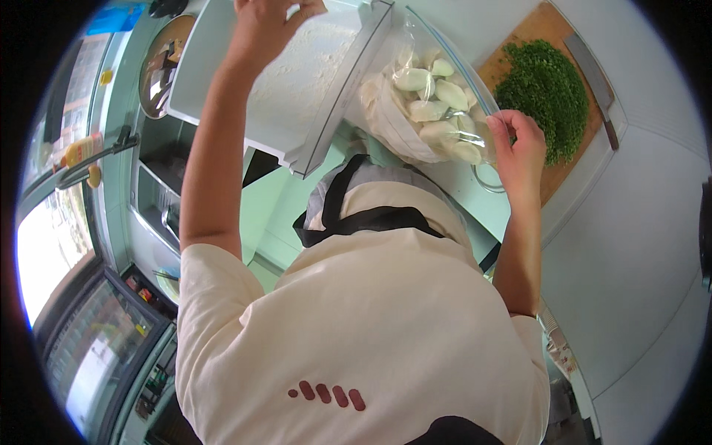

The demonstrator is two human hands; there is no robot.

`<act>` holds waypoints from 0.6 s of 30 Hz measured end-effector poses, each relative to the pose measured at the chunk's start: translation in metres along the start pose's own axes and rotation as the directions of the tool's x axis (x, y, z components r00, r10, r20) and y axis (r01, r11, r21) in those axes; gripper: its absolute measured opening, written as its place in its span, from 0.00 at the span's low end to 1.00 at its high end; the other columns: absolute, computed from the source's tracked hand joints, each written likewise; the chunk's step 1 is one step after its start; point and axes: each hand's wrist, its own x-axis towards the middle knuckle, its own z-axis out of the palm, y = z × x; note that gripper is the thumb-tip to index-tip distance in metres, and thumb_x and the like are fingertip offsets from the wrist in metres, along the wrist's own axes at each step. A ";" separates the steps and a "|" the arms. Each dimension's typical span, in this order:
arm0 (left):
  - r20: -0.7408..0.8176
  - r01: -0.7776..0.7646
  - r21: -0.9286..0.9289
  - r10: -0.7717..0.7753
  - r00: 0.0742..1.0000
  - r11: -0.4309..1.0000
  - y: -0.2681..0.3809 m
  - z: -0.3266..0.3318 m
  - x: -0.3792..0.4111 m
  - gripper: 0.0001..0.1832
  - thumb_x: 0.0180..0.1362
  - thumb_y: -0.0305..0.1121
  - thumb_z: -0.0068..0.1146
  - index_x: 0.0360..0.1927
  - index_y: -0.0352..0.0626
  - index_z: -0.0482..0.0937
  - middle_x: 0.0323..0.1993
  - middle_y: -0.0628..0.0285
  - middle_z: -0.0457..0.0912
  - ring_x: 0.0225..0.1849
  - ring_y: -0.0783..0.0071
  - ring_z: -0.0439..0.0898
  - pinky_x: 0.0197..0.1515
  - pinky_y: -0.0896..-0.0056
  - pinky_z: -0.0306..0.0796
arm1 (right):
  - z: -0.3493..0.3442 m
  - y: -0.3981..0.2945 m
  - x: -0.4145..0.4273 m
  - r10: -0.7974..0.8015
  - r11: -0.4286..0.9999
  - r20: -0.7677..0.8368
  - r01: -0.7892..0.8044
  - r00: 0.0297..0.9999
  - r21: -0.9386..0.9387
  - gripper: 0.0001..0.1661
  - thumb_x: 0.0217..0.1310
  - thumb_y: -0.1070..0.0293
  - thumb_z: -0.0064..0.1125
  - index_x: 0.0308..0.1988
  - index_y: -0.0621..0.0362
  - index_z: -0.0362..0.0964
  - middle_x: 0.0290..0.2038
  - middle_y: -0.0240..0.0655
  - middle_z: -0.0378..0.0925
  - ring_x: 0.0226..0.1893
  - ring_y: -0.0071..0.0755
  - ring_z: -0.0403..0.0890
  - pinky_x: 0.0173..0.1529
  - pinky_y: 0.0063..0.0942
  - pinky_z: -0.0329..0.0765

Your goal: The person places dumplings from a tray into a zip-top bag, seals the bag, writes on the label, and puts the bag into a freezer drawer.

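Note:
My right hand [522,146] pinches a corner of a clear zip-top plastic bag [413,41], near its blue seal strip. Inside the bag are several pale, plump dumplings [451,94]. A cream-coloured cloth or wrapping [392,119] bulges along the bag's lower left. Left of the bag is a white freezer drawer [208,72] with a clear front panel; white flour-like powder is scattered over its floor. Above that drawer reaches my left hand [267,25]. The picture's top edge cuts off some of its fingers, and what they hold, if anything, is hidden.
A wooden cutting board [534,25] carries a heap of chopped green herbs [542,103] and a kitchen knife [592,78] along its right edge. At left are a sink [161,142], a faucet [105,153], a yellow bottle [83,150] and a round metal lid [161,67].

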 end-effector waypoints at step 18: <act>0.090 0.642 0.148 -0.657 0.749 0.752 0.143 0.014 -0.163 0.18 0.54 0.36 0.71 0.48 0.49 0.83 0.45 0.63 0.82 0.55 0.61 0.79 0.64 0.54 0.62 | -0.007 0.025 0.016 -0.041 0.988 0.312 -0.008 0.949 0.153 0.16 0.74 0.61 0.58 0.35 0.62 0.71 0.24 0.39 0.69 0.24 0.33 0.68 0.32 0.32 0.69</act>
